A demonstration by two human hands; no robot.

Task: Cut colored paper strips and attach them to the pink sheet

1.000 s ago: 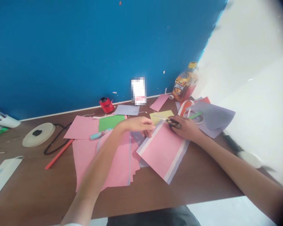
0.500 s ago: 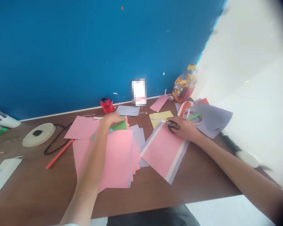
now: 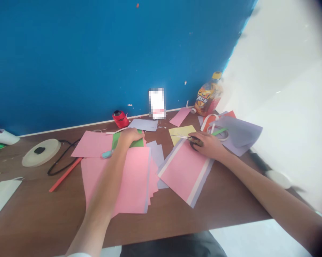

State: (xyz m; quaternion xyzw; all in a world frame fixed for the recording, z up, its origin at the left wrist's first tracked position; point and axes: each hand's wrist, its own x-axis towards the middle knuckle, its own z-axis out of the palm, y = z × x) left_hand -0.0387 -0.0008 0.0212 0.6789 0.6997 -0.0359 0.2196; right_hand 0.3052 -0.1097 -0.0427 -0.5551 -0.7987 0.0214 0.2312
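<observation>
My right hand (image 3: 205,142) is closed round dark-handled scissors (image 3: 194,140), whose blades point left over a yellow sheet (image 3: 181,132). Beneath it lies a pink sheet (image 3: 184,167) with white and lilac edges. My left hand (image 3: 131,136) rests on a green piece (image 3: 116,140) above the pink paper stack (image 3: 135,178); its fingers point right, and what they may grip is too small to make out. A light-blue item (image 3: 107,154) shows beside my left forearm.
A red thread spool (image 3: 120,119), a bright phone-like screen (image 3: 157,103) and a bottle (image 3: 207,96) stand by the blue wall. Tape (image 3: 222,132) and lilac paper (image 3: 241,132) lie right. A round white disc (image 3: 50,151), black cord (image 3: 59,162) and red strip (image 3: 66,175) lie left.
My left hand has shifted slightly right over the green piece, more of which now shows on its left. My right hand keeps the scissors in nearly the same place. The view has moved slightly.
</observation>
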